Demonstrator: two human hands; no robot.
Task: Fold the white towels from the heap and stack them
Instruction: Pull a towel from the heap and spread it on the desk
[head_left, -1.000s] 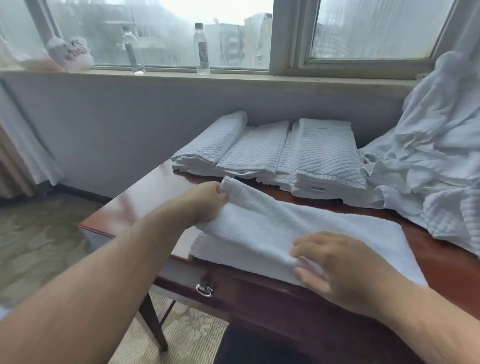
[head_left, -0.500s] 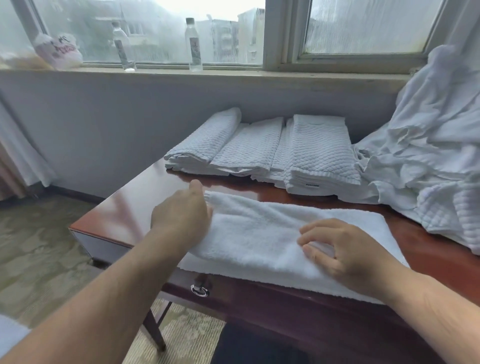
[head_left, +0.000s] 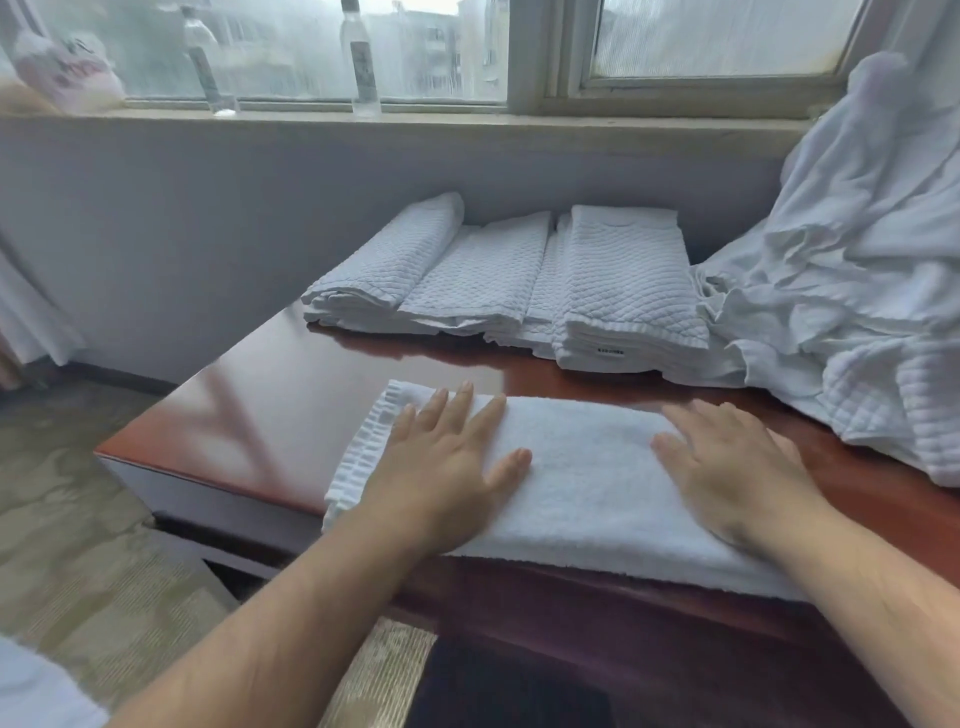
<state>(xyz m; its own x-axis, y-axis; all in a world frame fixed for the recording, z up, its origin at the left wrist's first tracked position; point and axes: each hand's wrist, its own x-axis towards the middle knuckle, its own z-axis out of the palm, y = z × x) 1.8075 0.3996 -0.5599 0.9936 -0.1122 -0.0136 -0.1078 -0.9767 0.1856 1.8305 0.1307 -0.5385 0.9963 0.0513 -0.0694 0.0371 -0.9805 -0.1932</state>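
The towel along the table's near edge is plain white, and a ribbed, ladder-like band crosses its left end. The folded towels at the far edge are white with a quilted diamond pattern; the rightmost carries a small tag with dark lettering. The heap at the right edge is white, part plain, part the same diamond quilt. The table is glossy reddish brown. The carpet is olive-beige with pale figuring.

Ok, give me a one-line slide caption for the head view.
Left hand and right hand press flat on a white towel on the table; folded towels and heap behind.
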